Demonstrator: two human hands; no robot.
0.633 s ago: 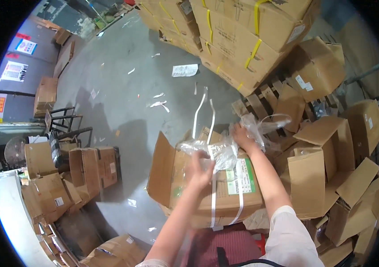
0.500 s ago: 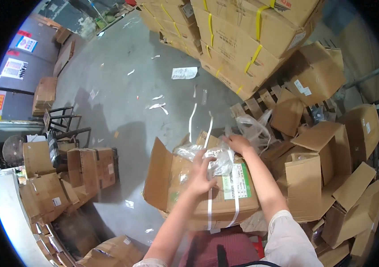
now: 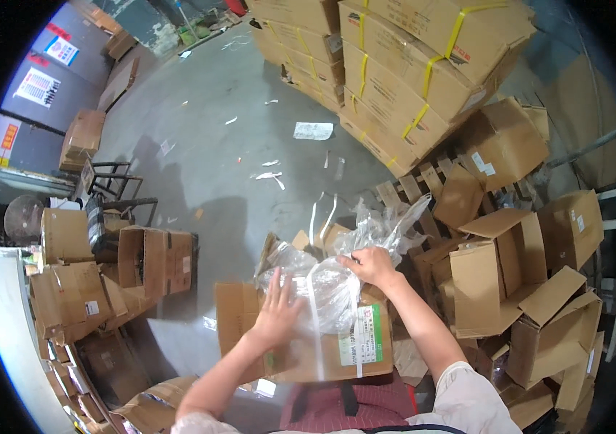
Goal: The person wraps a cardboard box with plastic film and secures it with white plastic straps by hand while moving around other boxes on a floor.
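Note:
In front of me stands a cardboard box (image 3: 373, 369) with a green and white label and white straps (image 3: 314, 307) running over it. A crumpled clear plastic bag (image 3: 331, 296) spreads over its top and sticks up at the far right. My right hand (image 3: 371, 266) is closed, its fingers curled round a bunch of that bag. Fingers stretched upward, my left hand (image 3: 277, 315) lies open against the left part of the box, beside the bag's edge. A brown flap (image 3: 234, 311) stands out at the box's left side.
Tall strapped cartons (image 3: 395, 87) rise at the far right on a wooden pallet (image 3: 413, 186). Opened boxes (image 3: 496, 282) crowd my right side. More boxes (image 3: 155, 264) and a black metal frame (image 3: 116, 181) are on the left. Paper scraps (image 3: 313, 131) litter the grey floor.
My right hand has drawn the plastic bag up and toward me, spreading it over the box. My left hand has moved left, its fingers straightening. The whole view has shifted slightly.

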